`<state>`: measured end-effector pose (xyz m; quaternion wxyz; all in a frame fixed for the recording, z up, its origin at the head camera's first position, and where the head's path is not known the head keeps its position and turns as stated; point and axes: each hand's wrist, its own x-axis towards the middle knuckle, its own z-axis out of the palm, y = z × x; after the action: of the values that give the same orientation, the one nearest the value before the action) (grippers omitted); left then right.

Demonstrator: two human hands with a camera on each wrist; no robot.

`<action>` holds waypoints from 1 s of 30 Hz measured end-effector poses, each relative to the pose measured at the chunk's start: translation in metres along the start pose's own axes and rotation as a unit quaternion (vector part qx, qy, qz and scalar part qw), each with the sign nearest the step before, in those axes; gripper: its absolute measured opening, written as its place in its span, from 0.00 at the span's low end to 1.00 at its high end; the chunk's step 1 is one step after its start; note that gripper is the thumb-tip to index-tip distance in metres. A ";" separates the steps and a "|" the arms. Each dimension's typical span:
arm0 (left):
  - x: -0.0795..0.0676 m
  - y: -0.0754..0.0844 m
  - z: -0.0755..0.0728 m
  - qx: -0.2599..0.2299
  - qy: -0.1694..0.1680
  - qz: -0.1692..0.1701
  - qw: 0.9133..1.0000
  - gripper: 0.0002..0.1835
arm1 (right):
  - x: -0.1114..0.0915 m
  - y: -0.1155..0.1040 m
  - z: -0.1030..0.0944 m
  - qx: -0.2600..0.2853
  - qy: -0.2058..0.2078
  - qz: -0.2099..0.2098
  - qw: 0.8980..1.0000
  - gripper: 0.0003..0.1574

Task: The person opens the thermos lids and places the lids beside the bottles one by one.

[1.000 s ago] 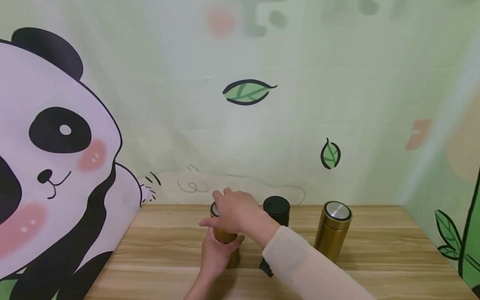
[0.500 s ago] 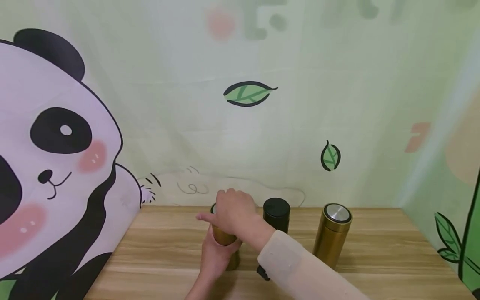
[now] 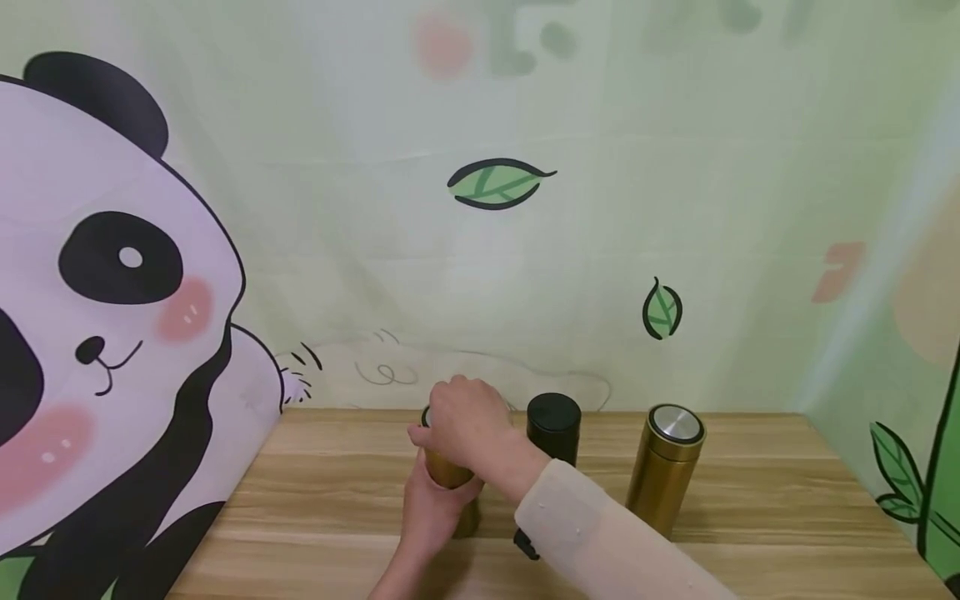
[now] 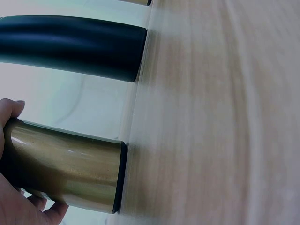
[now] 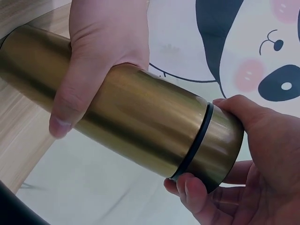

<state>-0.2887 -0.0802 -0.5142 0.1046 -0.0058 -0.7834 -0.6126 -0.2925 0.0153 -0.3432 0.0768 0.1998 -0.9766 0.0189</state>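
A gold thermos stands upright on the wooden table, its black-edged base down on the wood in the left wrist view. My left hand grips its body from the near side, the thumb and fingers wrapped round it. From above, my right hand holds the thermos lid between thumb and fingers and hides most of its silver top in the head view. Between lid and body, a dark ring shows in the right wrist view. The right forearm crosses in front of a black thermos.
To the right stands another gold thermos with a silver-topped lid. A small black piece shows beside the right sleeve, partly hidden. Behind the wooden table hangs a printed panda backdrop.
On the lid, the right hand has turned and its fingers have shifted. Its thumb, sticking out to the left half a second ago, now lies nearer the lid. The left hand keeps its place.
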 end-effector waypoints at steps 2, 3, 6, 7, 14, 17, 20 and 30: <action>0.000 0.000 0.000 -0.001 0.000 -0.001 1.000 0.36 | 0.000 0.000 0.000 -0.005 -0.003 -0.003 1.000 0.32; 0.000 0.001 0.000 0.000 -0.001 -0.001 1.000 0.36 | 0.000 0.000 0.000 -0.008 -0.005 -0.004 1.000 0.32; 0.000 0.000 -0.001 -0.001 -0.005 -0.004 1.000 0.37 | 0.000 0.001 -0.001 -0.008 -0.012 -0.008 1.000 0.32; 0.000 0.000 -0.001 -0.002 -0.006 -0.005 1.000 0.37 | 0.000 0.001 -0.001 -0.008 -0.014 -0.009 1.000 0.32; 0.001 0.000 0.000 0.003 -0.009 -0.007 1.000 0.39 | -0.001 0.003 -0.003 0.003 -0.030 -0.019 0.999 0.30; 0.001 0.000 0.000 0.003 -0.007 -0.007 1.000 0.38 | -0.001 0.003 -0.003 -0.001 -0.032 -0.024 0.999 0.30; 0.000 0.000 0.000 0.003 -0.006 -0.005 1.000 0.38 | -0.001 0.004 -0.003 -0.011 -0.035 -0.029 0.999 0.31; -0.001 0.001 0.001 0.007 0.003 0.004 1.000 0.38 | -0.003 0.006 -0.005 -0.028 -0.050 -0.057 0.997 0.33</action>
<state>-0.2875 -0.0793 -0.5137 0.1088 -0.0063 -0.7875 -0.6066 -0.2915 0.0224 -0.3392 0.0347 0.2533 -0.9665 -0.0223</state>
